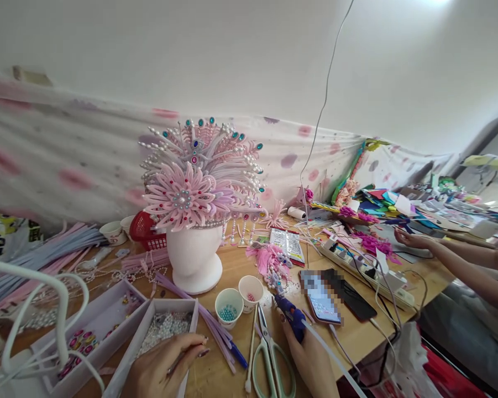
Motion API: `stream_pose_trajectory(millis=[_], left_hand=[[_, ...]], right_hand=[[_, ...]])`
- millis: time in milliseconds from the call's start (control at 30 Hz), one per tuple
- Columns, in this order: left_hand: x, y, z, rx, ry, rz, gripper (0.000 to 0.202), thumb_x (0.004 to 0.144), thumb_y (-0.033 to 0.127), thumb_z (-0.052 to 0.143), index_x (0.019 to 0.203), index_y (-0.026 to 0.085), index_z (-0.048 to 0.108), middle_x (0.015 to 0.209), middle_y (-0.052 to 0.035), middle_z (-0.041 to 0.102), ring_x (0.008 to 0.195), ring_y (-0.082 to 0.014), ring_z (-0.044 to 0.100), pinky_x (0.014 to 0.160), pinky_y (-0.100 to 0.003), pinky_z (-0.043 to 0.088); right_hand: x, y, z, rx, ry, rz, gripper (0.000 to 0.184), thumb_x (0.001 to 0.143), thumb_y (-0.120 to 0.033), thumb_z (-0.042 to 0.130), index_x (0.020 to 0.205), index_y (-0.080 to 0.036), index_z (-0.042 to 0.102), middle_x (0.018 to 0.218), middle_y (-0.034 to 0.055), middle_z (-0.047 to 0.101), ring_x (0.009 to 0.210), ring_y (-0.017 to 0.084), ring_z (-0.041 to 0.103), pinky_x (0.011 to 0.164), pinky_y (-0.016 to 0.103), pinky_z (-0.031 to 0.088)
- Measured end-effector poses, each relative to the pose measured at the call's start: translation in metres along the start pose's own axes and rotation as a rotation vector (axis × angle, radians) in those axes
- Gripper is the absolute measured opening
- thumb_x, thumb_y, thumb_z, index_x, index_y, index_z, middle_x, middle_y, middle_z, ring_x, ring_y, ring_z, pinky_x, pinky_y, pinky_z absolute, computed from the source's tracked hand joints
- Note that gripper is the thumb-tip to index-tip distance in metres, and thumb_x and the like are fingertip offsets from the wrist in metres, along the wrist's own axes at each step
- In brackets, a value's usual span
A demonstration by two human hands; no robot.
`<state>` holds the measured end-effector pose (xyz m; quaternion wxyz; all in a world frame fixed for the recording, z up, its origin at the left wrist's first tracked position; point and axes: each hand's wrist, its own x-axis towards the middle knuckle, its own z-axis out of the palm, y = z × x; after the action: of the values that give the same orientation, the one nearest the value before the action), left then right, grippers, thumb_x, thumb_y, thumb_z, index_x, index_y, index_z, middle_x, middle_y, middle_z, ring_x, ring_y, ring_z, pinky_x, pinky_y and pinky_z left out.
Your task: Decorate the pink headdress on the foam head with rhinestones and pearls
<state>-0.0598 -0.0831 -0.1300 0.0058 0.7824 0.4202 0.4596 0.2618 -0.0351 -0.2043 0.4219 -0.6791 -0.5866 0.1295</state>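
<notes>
My left hand [166, 366] is over the near end of a white box [194, 309] of small pearl beads [166, 331]. Its fingers are bent and pressed together, and whatever lies between their tips is too small to make out. A blue hot glue gun [292, 316] is gripped in my right hand [313, 359], nozzle pointing away, a glue stick [334, 362] trailing behind. Between the hands lie green-handled scissors [269, 348]. Ahead, a white foam head [194, 260] wears a pink and lilac headdress [203, 177] of chenille-stem flowers, pearls and gems.
Paper cups of teal beads [229, 307] and pink beads [251, 290] stand before the foam head. Phones [321, 298] and a power strip [368, 276] with cables lie rightward. A white wire stand [62, 309] rises at left. Another person's arm [460, 260] reaches in from the right.
</notes>
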Motion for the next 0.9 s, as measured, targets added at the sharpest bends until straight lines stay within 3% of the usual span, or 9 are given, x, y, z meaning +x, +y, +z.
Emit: stream_pose_trajectory(millis=[100,200,300,433,533,600,700,800,900], left_hand=[[0.006,0.004,-0.001,-0.011,-0.002,-0.041,0.015,0.106,0.036,0.058,0.100,0.028,0.069,0.085,0.0079,0.082,0.070,-0.0088,0.080,0.073,-0.007,0.060],[0.015,0.010,-0.008,-0.036,-0.017,-0.033,0.010,0.105,0.034,0.059,0.104,0.029,0.068,0.087,0.0096,0.083,0.071,-0.0070,0.079,0.075,-0.006,0.058],[0.027,0.016,-0.015,-0.051,-0.015,0.003,0.011,0.106,0.033,0.058,0.108,0.031,0.068,0.091,0.0100,0.083,0.074,-0.0052,0.080,0.077,-0.004,0.057],[0.035,0.025,-0.010,-0.101,0.004,-0.054,0.011,0.105,0.034,0.060,0.102,0.029,0.069,0.089,0.0080,0.084,0.075,-0.0075,0.080,0.079,-0.008,0.059],[0.028,0.033,0.009,-0.246,-0.024,-0.191,0.007,0.104,0.026,0.059,0.106,0.029,0.065,0.087,0.0080,0.083,0.073,-0.0089,0.080,0.073,-0.010,0.061],[0.022,0.038,0.023,-0.351,-0.088,-0.239,0.014,0.105,0.019,0.056,0.111,0.030,0.062,0.090,0.0082,0.082,0.070,-0.0081,0.080,0.067,-0.009,0.061],[0.019,0.042,0.036,-0.360,-0.145,-0.189,0.019,0.103,0.014,0.055,0.112,0.029,0.062,0.103,0.0044,0.081,0.083,-0.0081,0.080,0.072,-0.010,0.062],[0.024,0.043,0.037,-0.235,-0.051,-0.086,0.016,0.100,0.012,0.060,0.104,0.026,0.066,0.111,-0.0012,0.075,0.101,-0.0104,0.076,0.086,-0.015,0.061],[0.028,0.043,0.033,-0.174,0.009,-0.027,0.017,0.098,0.009,0.062,0.101,0.025,0.067,0.108,-0.0022,0.067,0.099,-0.0098,0.072,0.089,-0.016,0.059]], right_hand=[[0.001,-0.006,-0.010,0.050,0.013,0.050,0.055,0.086,-0.065,0.055,0.100,-0.018,0.081,0.099,0.0162,0.083,0.102,0.041,0.078,0.090,0.051,0.064],[0.000,-0.011,-0.025,0.204,0.049,0.161,0.055,0.077,-0.071,0.060,0.086,-0.020,0.081,0.087,0.0151,0.083,0.085,0.038,0.080,0.074,0.044,0.066],[-0.006,-0.018,-0.038,0.336,0.044,0.214,0.052,0.076,-0.071,0.068,0.080,-0.021,0.081,0.082,0.0134,0.082,0.076,0.032,0.079,0.071,0.040,0.066],[-0.024,-0.035,-0.035,0.566,0.022,0.201,0.040,0.072,-0.061,0.084,0.082,-0.023,0.080,0.078,0.0073,0.080,0.074,0.026,0.076,0.069,0.032,0.063],[-0.036,-0.056,-0.021,0.851,-0.146,0.320,0.039,0.075,-0.058,0.087,0.078,-0.020,0.075,0.063,0.0028,0.070,0.054,0.017,0.065,0.051,0.025,0.053],[-0.041,-0.073,-0.011,0.975,-0.311,0.412,0.046,0.077,-0.063,0.085,0.084,-0.018,0.075,0.065,0.0034,0.070,0.045,0.012,0.058,0.045,0.023,0.046],[-0.043,-0.096,-0.003,1.083,-0.415,0.418,0.044,0.078,-0.061,0.086,0.088,-0.019,0.076,0.081,0.0041,0.073,0.056,0.011,0.062,0.054,0.023,0.049],[-0.044,-0.110,0.003,1.203,-0.523,0.400,0.043,0.076,-0.059,0.088,0.086,-0.019,0.076,0.083,0.0025,0.071,0.061,0.010,0.060,0.057,0.022,0.049],[-0.047,-0.115,0.011,1.274,-0.596,0.447,0.045,0.072,-0.060,0.090,0.085,-0.020,0.075,0.079,0.0014,0.069,0.059,0.009,0.057,0.054,0.021,0.047]])
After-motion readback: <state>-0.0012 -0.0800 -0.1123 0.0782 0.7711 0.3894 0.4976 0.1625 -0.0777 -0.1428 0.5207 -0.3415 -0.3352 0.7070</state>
